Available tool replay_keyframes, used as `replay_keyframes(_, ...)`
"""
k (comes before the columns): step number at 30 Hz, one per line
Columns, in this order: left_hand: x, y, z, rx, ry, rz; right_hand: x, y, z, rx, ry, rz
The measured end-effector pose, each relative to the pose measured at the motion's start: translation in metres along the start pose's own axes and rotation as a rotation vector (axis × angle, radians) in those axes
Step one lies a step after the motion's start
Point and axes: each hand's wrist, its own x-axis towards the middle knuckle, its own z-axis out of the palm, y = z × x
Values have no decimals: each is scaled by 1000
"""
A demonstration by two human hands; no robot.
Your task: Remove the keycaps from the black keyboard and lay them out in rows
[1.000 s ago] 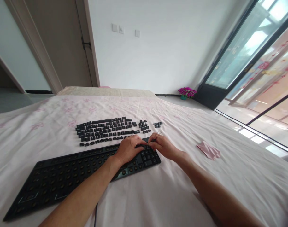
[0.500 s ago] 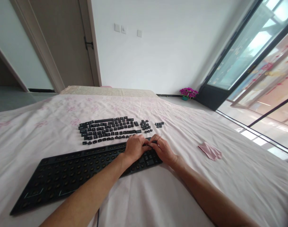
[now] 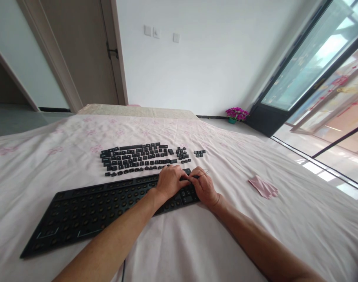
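A black keyboard (image 3: pixel 87 207) lies at a slant on the bed, most of its key sockets bare. Keycaps remain on the number pad at its right end. Over that pad, my left hand (image 3: pixel 170 182) has thumb and fingers pinched together; what they hold, if anything, is hidden. Close against it, my right hand (image 3: pixel 206 188) is closed on a small keycap puller (image 3: pixel 204 172), whose thin wire loops stick out above the fingers. The fingertips of both hands meet at the pad's upper edge. Behind the keyboard, loose black keycaps (image 3: pixel 137 158) lie in rows.
Smaller groups of keycaps (image 3: pixel 200 153) sit to the right of the rows. A pink cloth or glove (image 3: pixel 263 187) lies on the pale sheet (image 3: pixel 226 156) at the right. A cable (image 3: pixel 123 270) runs toward me. A potted pink flower (image 3: pixel 237 114) stands by the wall.
The view has shifted slightly, so the keyboard and keycaps appear a little further right and higher. Both hands stay at the number pad, with the right hand's wrist turned slightly.
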Motion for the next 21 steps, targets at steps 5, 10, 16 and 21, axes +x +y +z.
replay_keyframes(5,-1,1,0,-19,-3,7,-3,-2,-2,-71,-29,34)
replay_keyframes(10,-1,0,-1,-35,-23,-7,-5,-2,-3,-109,-21,39)
replay_keyframes(16,-1,-1,0,-45,-14,-13,1,-5,-6,-69,103,18)
replay_keyframes(21,-1,0,-2,-87,13,-21,11,-3,-14,-73,122,135)
